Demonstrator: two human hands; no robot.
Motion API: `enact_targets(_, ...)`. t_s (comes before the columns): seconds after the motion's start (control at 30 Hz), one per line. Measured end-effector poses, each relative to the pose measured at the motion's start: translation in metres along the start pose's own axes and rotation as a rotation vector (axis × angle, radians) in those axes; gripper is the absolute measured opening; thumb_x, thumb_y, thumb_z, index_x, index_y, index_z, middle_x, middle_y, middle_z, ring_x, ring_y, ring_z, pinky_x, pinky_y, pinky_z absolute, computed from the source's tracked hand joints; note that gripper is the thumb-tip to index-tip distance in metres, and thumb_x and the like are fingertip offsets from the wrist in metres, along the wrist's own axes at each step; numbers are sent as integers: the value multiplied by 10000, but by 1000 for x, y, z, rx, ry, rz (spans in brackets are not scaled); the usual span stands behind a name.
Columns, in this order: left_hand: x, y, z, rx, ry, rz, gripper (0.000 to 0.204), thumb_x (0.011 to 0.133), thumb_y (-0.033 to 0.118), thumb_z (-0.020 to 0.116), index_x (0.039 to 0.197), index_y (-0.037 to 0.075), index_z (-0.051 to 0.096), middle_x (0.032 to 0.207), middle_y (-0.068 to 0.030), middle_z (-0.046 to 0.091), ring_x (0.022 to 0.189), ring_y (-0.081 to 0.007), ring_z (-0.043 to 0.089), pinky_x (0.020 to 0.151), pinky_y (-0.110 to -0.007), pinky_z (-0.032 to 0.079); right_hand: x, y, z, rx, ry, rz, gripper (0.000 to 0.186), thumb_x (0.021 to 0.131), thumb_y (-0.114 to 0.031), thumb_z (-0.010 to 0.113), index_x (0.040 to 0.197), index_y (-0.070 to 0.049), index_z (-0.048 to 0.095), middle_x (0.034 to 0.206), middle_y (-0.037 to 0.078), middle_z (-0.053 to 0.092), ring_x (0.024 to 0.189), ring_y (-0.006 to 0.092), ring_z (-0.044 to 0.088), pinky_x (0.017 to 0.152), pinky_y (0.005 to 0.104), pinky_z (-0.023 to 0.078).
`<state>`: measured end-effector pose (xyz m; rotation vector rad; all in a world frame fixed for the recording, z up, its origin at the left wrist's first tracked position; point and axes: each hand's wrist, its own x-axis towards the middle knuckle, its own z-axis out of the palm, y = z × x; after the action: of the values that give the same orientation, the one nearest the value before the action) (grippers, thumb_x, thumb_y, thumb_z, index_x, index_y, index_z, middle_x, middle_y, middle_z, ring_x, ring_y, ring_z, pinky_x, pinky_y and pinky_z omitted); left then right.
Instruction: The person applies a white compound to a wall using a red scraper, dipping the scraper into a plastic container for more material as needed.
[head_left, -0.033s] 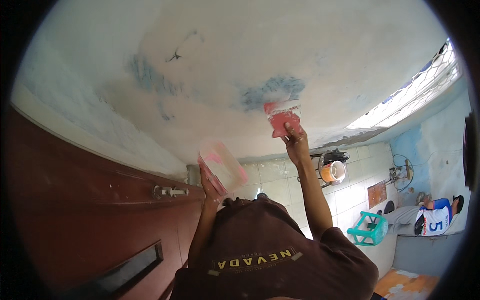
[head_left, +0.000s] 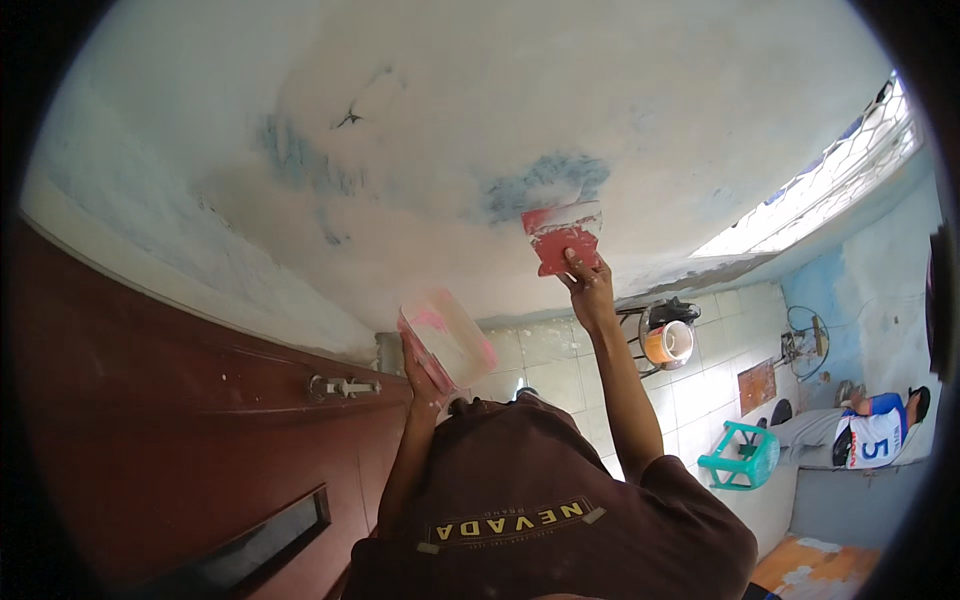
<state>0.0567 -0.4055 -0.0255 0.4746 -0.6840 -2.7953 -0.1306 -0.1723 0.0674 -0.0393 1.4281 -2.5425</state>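
Observation:
My right hand grips a flat red putty scraper, thumb laid over its face and white putty smeared along its upper edge. That edge lies at or very near the pale wall, just below a bluish bare patch. Lower and to the left, my left hand is wrapped round the side of a shallow, translucent plastic tub with pink and white smears. How much putty lies in the tub I cannot make out.
A dark red door with a metal bolt stands at left. On the tiled floor, an orange-white bucket rests on a stand, near a green stool. Another person is at far right, below a grilled window.
The scraper and my right hand have shifted slightly left along the wall. My left hand and the tub have barely moved.

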Motion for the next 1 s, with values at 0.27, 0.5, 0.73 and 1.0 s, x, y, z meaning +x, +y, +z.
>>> enact_targets(0.27, 0, 1, -30, -3, -151, -87, 710, 1017, 629, 372, 1575, 211, 235, 1547, -67, 360, 1405, -285, 400, 1142, -483, 380, 75, 48, 14, -20, 205, -84, 332, 894, -287, 785, 1110, -83, 637, 1050, 11, 699, 951, 146, 669, 826, 340, 529)
enact_targets(0.5, -1, 11, -31, 84, -64, -23, 717, 1014, 632, 383, 1565, 189, 263, 1527, -71, 386, 1398, -284, 404, 1129, -476, 390, 80, 87, -24, -45, 443, -29, 314, 867, -301, 814, 1069, -142, 633, 1015, -34, 688, 903, 101, 636, 723, 288, 453)
enact_targets(0.73, -5, 7, -35, 60, -86, -110, 737, 1005, 644, 389, 1569, 189, 255, 1540, -70, 374, 1407, -297, 393, 1145, -482, 367, 13, 105, -55, 96, 399, -82, 279, 890, -179, 766, 1116, -117, 615, 1111, 24, 686, 928, 140, 660, 780, 346, 531)
enact_targets(1.0, -7, 4, -28, 3, -103, -286, 741, 997, 653, 394, 1561, 190, 269, 1532, -75, 389, 1394, -311, 420, 1133, -513, 390, 99, -33, 37, 408, 130, -162, 130, 974, -16, 528, 883, 66, 571, 949, 166, 622, 911, 249, 638, 886, 389, 605)
